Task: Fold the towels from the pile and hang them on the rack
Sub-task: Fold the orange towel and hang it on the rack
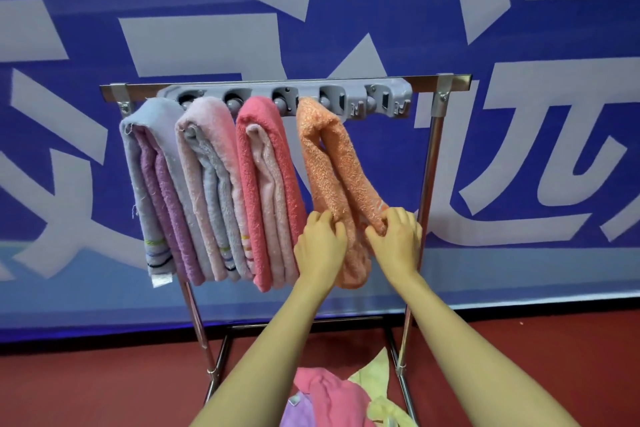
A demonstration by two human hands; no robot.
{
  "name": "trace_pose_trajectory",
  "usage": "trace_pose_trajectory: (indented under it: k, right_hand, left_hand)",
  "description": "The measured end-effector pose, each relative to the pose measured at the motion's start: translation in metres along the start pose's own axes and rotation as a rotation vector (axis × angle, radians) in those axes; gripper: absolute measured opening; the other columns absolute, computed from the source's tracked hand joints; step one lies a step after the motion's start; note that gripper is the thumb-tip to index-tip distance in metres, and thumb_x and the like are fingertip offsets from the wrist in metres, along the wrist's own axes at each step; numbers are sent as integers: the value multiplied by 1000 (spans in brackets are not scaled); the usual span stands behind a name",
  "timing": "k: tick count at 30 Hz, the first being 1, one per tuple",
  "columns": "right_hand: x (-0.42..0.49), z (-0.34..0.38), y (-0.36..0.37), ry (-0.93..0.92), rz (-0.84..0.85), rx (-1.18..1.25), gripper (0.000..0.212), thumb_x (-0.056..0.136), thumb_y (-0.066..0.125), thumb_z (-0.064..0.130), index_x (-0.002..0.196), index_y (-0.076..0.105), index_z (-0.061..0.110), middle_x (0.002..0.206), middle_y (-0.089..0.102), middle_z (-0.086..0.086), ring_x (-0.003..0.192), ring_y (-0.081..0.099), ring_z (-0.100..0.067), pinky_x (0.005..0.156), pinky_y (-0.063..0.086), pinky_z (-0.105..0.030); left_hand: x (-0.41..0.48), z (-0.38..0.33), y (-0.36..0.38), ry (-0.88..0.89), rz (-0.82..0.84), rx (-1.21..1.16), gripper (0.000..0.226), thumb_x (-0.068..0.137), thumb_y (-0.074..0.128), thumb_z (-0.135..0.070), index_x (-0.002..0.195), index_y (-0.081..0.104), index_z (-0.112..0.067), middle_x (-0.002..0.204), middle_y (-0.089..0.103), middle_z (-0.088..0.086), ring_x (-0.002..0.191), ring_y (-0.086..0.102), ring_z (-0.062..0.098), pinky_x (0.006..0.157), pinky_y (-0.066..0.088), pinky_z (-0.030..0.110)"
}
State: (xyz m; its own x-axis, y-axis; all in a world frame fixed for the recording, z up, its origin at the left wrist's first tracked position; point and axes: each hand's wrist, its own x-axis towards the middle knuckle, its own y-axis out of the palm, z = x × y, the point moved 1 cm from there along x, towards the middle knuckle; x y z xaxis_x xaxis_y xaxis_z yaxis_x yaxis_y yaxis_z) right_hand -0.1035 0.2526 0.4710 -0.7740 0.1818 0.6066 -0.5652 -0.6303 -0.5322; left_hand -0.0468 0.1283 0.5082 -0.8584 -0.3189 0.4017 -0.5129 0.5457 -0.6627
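1. Nearest, the pile (325,392) of pink, purple and yellow towels lies on the floor between my forearms, cut off at the bottom edge.
2. My left hand (320,243) and right hand (398,239) both pinch the orange towel (332,166) low down, hiding its folds there.
3. It hangs on the rack (460,80), right of three hung towels (207,166).

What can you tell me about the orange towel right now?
The orange towel looks like fluffy terry cloth. It is folded into a long strip and draped over the grey holder on the rack. Its two halves hang down and spread apart toward the bottom. The left hand grips the left half and the right hand grips the right half, both near the lower ends.
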Motion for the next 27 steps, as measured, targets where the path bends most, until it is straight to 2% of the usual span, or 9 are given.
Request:
trace_pose_trajectory:
  k: [2,5,8,11,14,19,23,27]
  right_hand:
    - [-13,6,10,-56,25,-3,20,68,73,19,77,59,10,79,60,-5,85,56,-30,86,39,-41]
    - [-30,20,27,-101,57,16,19,72,60,30,75,60,12,75,61,-3,81,58,-29,81,33,-34]
    - [-36,31,36,-63,141,44,16,77,69,22,77,60,9,79,61,-7,86,57,-31,83,38,-39]
    - [-38,36,36,-20,204,62,17,83,66,22,83,59,7,85,62,-10,91,56,-32,84,38,-40]
    - [-41,35,34,27,226,98,20,86,63,27,85,58,8,89,62,-9,93,57,-31,84,40,-40]
    - [-55,37,37,91,293,216,19,89,62,34,86,53,17,91,63,-5,84,60,-30,68,45,-38]
    - [-73,37,42,67,260,260,19,89,63,29,84,51,15,97,52,-2,77,57,-26,64,42,-35]
    - [-83,26,49,78,311,316,10,87,63,16,87,53,12,99,48,2,75,54,-18,73,47,-38]
  left_hand:
    - [-2,7,-4,-12,-32,1,19,94,43,-29,97,54,-14,107,57,8,97,58,39,74,41,42]
    - [-4,18,-13,-48,-38,1,18,93,44,-28,100,55,-16,105,64,12,99,59,40,78,44,43]
    - [-5,27,-18,-76,-26,30,17,92,45,-31,94,53,-16,99,66,18,96,60,42,77,45,43]
    - [-5,37,-18,-70,-17,74,18,88,49,-34,83,48,-17,91,67,17,90,61,43,74,49,43]
    - [-6,50,-16,-94,-11,119,21,86,48,-32,87,55,-13,88,67,16,88,61,42,74,50,43]
    - [-12,70,-6,-116,37,190,21,88,48,-28,92,58,-10,92,67,18,92,61,42,73,48,41]
    - [-18,83,4,-124,65,193,19,89,48,-27,89,61,-13,89,69,14,91,63,38,71,48,40]
    - [-24,93,16,-131,122,113,14,89,47,-30,88,59,-21,79,70,9,77,68,34,71,54,40]
